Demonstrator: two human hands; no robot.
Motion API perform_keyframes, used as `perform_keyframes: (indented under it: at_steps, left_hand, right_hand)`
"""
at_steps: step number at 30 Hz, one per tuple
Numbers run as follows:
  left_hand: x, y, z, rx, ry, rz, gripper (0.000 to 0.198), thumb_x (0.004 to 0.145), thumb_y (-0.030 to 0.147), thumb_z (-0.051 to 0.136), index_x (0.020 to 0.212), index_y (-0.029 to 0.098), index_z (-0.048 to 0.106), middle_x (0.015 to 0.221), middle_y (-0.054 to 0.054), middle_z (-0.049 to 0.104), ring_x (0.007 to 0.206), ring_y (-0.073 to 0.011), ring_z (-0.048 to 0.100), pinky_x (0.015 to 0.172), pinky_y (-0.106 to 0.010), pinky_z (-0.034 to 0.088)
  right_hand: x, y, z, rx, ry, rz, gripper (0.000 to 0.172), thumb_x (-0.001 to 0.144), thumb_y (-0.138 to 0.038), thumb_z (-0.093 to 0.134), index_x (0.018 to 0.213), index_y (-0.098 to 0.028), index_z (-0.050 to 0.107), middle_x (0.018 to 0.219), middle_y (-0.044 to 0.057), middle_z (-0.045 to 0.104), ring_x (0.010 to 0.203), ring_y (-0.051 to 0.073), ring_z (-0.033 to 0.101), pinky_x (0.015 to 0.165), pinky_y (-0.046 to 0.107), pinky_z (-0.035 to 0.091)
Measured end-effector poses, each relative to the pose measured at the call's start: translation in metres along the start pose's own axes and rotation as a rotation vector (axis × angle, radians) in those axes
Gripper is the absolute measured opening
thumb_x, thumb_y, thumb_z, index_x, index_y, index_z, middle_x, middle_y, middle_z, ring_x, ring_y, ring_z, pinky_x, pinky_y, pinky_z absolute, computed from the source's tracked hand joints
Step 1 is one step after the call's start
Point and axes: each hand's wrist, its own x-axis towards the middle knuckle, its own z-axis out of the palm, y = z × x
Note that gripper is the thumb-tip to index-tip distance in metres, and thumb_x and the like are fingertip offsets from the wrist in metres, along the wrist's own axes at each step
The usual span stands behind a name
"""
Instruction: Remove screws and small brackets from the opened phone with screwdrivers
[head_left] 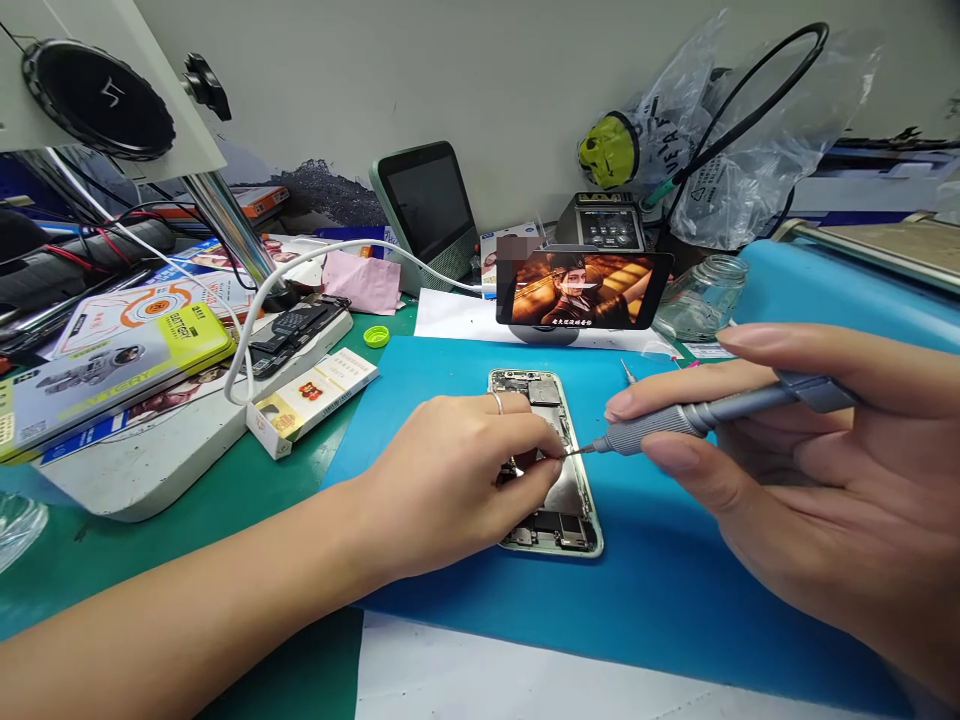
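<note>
At the near edge of the green surface lies flat white paper, partly under a smooth blue mat; over the mat, the right hand has its fingers wrapped on a grey screwdriver, metallic-looking, knurled toward its thin tip; the left hand, wearing a slim ring, has thumb and forefinger brought together at that tip, though whether they grip it or a small part cannot be told.

Beneath the left hand, on the mat, lies an opened phone, a rounded rectangle with pale green rim and bare metal plates; the hand obstructs its left middle portion.

Beyond, to the left, stand a glossy card carton and a ridged green cap; farther back, a lit phone leans upright beside a clear glass jar; crumpled transparent plastic hangs before the grey wall.
</note>
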Motion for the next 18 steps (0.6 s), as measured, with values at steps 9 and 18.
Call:
perform_keyframes:
  at_steps: [9,18]
  left_hand:
    - [-0.0002,0.0022,0.0001,0.008,-0.008,-0.004,0.012,0.098,0.012,0.064,0.098,0.016,0.075,0.085,0.002,0.069,0.077,-0.0106,0.061,0.069,-0.023,0.042]
    - [-0.0007,0.0015,-0.0012,0.005,-0.014,-0.002,0.012,0.098,0.011,0.064,0.098,0.016,0.075,0.085,0.002,0.068,0.077,-0.0105,0.060,0.070,-0.023,0.042]
  right_hand:
    - [-0.0005,0.0011,-0.0009,-0.006,-0.013,-0.008,0.068,0.084,-0.002,0.081,0.144,-0.031,0.067,0.119,0.006,0.081,0.080,0.025,0.085,0.066,0.036,0.075]
    - [0.0005,0.0002,0.0000,0.029,0.009,0.011,0.066,0.082,-0.001,0.082,0.141,-0.031,0.071,0.113,0.004,0.080,0.080,0.023,0.084,0.067,0.032,0.074]
